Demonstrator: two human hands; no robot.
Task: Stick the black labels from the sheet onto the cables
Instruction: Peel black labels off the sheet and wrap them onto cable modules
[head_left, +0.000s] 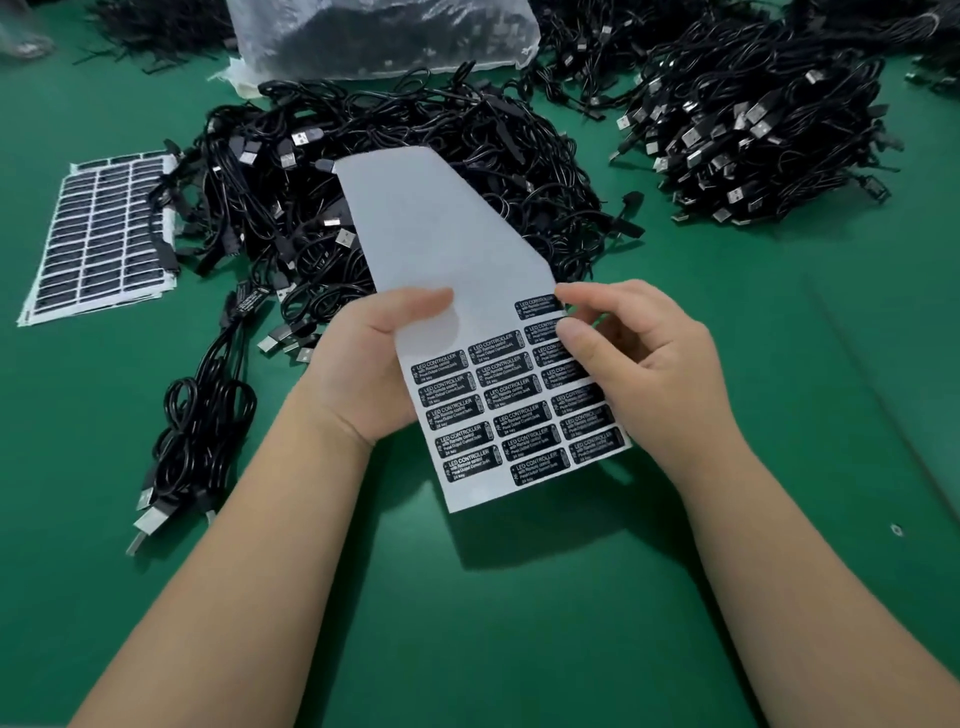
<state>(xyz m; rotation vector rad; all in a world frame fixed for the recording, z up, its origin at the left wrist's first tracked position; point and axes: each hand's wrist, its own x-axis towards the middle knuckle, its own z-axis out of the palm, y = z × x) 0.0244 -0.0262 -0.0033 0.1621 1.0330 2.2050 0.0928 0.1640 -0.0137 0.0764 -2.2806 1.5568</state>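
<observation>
Here the left hand (363, 364) grips the label sheet (441, 234) along its left side, thumb curled over the bare white backing, and holds it tilted above the green counter (467, 597). The right hand (644, 358) has its fingers (576, 293) bent in at the sheet's right edge, thumb and forefinger pinching at the topmost black label (537, 306); whether a corner is already lifted I cannot tell.

To do this step well, I judge the nail should catch only the label's corner, not the backing, then peel slowly and flat so the sticker does not curl or fold on itself. The left hand should keep the sheet taut close to that label. Touching the adhesive as little as possible would help it bond to the cable.

The remaining labels fill the lower half of the sheet in three columns. Each reads "LED CONTROLLER" in white, with smaller lines beneath; "with Remote control" and "24 key" seem legible, the rest is too fine to read.

A tangled cable pile (405, 171) lies just behind the sheet, a small bundle (202, 426) sits to the left, and a spare sheet stack (104, 234) rests further left.
</observation>
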